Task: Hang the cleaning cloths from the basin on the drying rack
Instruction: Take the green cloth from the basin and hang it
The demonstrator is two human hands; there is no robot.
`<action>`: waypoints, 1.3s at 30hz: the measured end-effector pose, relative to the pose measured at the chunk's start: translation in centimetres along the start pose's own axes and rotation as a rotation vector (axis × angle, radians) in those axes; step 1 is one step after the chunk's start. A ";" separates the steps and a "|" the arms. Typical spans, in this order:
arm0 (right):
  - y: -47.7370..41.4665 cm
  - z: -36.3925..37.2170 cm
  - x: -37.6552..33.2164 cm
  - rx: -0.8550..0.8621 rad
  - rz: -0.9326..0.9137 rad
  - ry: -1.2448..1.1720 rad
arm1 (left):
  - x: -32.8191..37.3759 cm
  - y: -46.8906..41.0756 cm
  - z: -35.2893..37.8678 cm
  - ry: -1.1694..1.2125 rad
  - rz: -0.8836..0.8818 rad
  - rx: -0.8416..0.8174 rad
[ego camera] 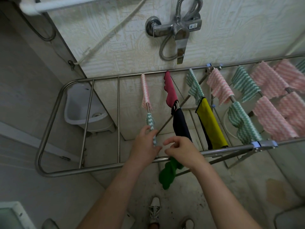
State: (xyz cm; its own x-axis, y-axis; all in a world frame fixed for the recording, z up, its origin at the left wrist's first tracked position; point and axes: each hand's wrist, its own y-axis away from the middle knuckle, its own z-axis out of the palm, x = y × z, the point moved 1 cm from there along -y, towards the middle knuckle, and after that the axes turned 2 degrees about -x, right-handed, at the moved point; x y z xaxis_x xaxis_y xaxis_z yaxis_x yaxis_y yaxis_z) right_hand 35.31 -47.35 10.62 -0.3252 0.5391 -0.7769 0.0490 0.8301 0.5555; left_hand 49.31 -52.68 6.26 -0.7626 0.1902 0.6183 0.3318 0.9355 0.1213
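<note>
Left hand (145,142) pinches green-white striped cloth (151,123), draped over third rod from left end of drying rack (49,123). Right hand (179,152) just beside, fingers loosely curled, apparently empty. Best next: spread cloth flat, equal drop both sides.

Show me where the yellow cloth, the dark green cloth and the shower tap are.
yellow cloth (212,123): head view, middle of its yellow face.
dark green cloth (167,176): head view, the part hanging below the near rail.
shower tap (181,27): head view, its chrome body on the wall.

yellow cloth (210,123), green cloth (168,175), navy cloth (180,124)
</note>
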 end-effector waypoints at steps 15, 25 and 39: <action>6.3 -4.3 -3.8 -0.196 -0.166 -0.605 | 4.3 5.4 -2.4 0.584 0.021 -0.346; 10.4 -6.7 -8.2 -0.171 -0.402 0.271 | 6.3 8.6 -8.4 0.743 0.040 -0.112; 11.3 -4.0 -19.8 -0.196 -0.797 -0.003 | 4.5 10.7 -20.5 0.585 -0.006 0.185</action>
State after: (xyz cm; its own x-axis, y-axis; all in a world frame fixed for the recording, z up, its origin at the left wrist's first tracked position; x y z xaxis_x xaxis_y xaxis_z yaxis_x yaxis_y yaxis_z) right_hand 38.56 -49.24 33.42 -0.1900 -0.2014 -0.9609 -0.3612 0.9244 -0.1223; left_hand 60.79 -47.91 26.25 -0.3150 0.0392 0.9483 0.1869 0.9821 0.0215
